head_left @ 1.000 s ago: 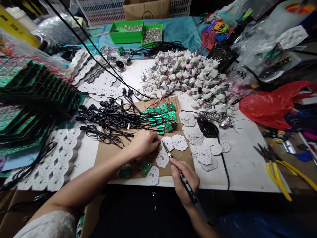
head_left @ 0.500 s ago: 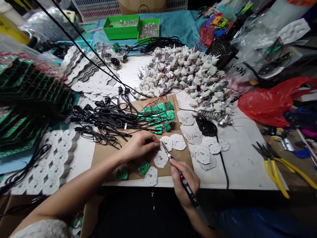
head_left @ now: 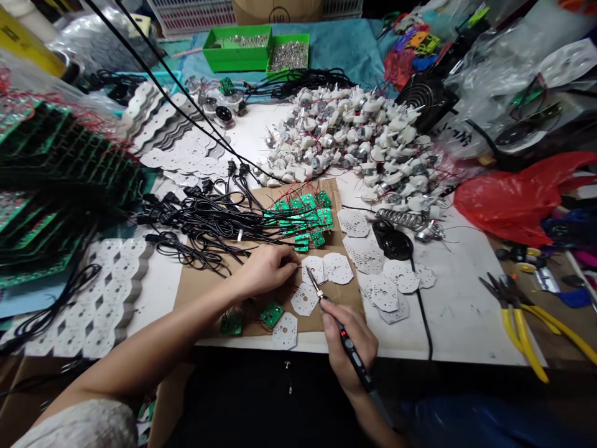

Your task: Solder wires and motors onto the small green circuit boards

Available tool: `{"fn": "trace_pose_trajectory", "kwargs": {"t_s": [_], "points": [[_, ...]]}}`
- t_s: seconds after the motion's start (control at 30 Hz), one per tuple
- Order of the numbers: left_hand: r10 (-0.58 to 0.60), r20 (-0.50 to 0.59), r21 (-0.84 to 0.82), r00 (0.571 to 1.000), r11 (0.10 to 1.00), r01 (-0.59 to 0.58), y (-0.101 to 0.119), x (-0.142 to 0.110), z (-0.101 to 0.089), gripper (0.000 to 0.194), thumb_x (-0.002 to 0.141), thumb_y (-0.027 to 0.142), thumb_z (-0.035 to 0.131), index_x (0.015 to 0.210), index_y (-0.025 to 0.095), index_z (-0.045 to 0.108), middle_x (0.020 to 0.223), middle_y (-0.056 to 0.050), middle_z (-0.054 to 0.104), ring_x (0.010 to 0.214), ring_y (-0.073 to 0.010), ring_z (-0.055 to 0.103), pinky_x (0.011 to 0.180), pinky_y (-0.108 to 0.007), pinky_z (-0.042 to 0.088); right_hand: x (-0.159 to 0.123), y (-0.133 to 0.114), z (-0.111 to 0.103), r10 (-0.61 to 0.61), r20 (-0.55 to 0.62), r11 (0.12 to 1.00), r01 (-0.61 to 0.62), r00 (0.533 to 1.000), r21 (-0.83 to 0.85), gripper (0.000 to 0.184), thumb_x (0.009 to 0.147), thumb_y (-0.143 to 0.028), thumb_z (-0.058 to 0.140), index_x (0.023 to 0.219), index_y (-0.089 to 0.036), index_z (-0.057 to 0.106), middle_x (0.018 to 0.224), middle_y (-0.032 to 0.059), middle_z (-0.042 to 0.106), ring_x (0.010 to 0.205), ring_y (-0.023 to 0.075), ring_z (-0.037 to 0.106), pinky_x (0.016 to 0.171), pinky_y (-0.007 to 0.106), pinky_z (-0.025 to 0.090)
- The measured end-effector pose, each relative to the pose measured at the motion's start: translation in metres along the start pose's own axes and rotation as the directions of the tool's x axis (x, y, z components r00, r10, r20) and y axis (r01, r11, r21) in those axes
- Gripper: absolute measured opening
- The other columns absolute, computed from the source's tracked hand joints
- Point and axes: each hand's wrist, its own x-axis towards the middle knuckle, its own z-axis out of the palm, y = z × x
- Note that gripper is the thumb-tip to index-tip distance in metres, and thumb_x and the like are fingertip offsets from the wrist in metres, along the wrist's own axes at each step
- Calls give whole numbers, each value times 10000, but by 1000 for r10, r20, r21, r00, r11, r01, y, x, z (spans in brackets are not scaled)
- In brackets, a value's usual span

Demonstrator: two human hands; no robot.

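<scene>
My right hand (head_left: 349,333) grips a soldering iron (head_left: 355,358), its handle black and grey with a small red display. The iron's tip lies over a white octagonal circuit board (head_left: 313,270). Just left of that board, my left hand (head_left: 272,269) is closed in a pinch, with a thin reddish wire at its fingertips; the hand itself hides most of the wire. Below the hands are another white board (head_left: 305,300), a third white board (head_left: 284,331) and a small green circuit board (head_left: 272,314) with red wires. A further white board (head_left: 337,268) lies to the right.
Cardboard (head_left: 196,305) lies under the work. Beyond my left hand are wired green boards (head_left: 303,214) and black plug cords (head_left: 196,211). White motors (head_left: 345,137) are heaped behind. Yellow-handled pliers (head_left: 522,330) lie right, stacked green panels (head_left: 51,162) left, green trays (head_left: 237,51) at the back.
The view has shifted slightly, so the scene sits a little to the right. Both hands keep nearly the same places, with the iron's tip still at the same white board.
</scene>
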Motion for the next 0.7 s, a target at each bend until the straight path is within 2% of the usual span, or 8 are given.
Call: {"fn": "trace_pose_trajectory", "kwargs": {"t_s": [0.17,0.37,0.5,0.7], "points": [[19,12,34,1000,999,-20,-1,1,-3,121,881,163,607,875,181,726,805,-13,760,684,-155,655,633,-240,406,1,2,0,-64,-3,998,64,998,1,249,994,-102,606,1173,-212,740,950,54,755,814,194,734,716,302,609],[5,1,120,1000,993,-5,2,6,1,118,870,205,630,820,185,735,753,-20,742,663,-167,630,617,-257,363,0,-1,0,-4,5,1000,4,1000,16,252,998,-87,606,1169,-217,738,966,47,745,838,189,724,761,308,593],[-1,34,88,999,996,-2,1,10,1,141,867,233,623,807,193,744,756,-12,743,666,-165,628,606,-259,351,0,-2,0,-13,17,1000,13,1000,16,260,1001,-78,604,1179,-217,733,965,49,739,846,184,715,766,308,590],[15,62,135,998,991,-23,1,15,-3,160,856,239,621,808,197,767,716,-16,724,651,-173,609,605,-269,348,2,0,1,-14,44,1000,14,999,16,268,1008,-66,593,1196,-209,721,979,57,735,878,188,711,779,311,586]]}}
